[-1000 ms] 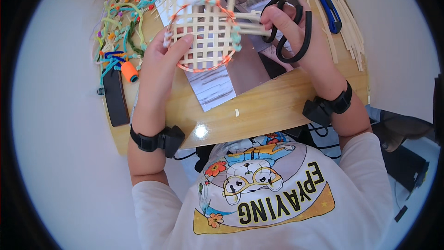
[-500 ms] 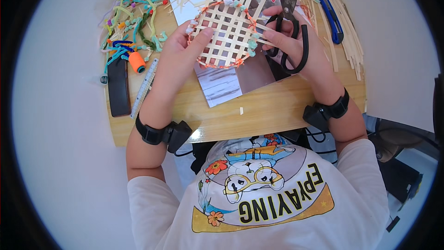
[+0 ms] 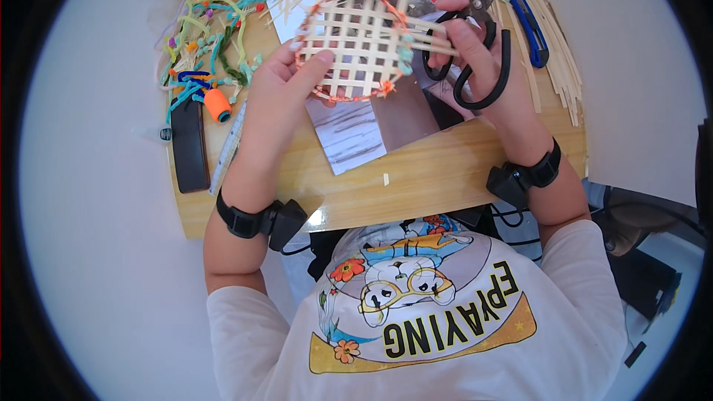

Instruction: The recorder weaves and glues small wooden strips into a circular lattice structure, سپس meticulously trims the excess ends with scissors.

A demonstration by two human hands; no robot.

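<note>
The woven bamboo lattice (image 3: 362, 36), a round grid of pale strips edged with an orange and teal rim, is up above the wooden table (image 3: 416, 193). Over the last second I have turned it and drawn it nearer my scissors, so the loose strip ends on its right side now sit by the blades; I judge trimming is close. My left hand (image 3: 278, 100) grips the lattice's left edge, thumb across its face, fingers behind. My right hand (image 3: 479, 59), right of the lattice, has fingers closed through the black scissors (image 3: 479, 37), tips pointing up and away from me. Left of the lattice lie coloured pipe cleaners (image 3: 212, 37).
</note>
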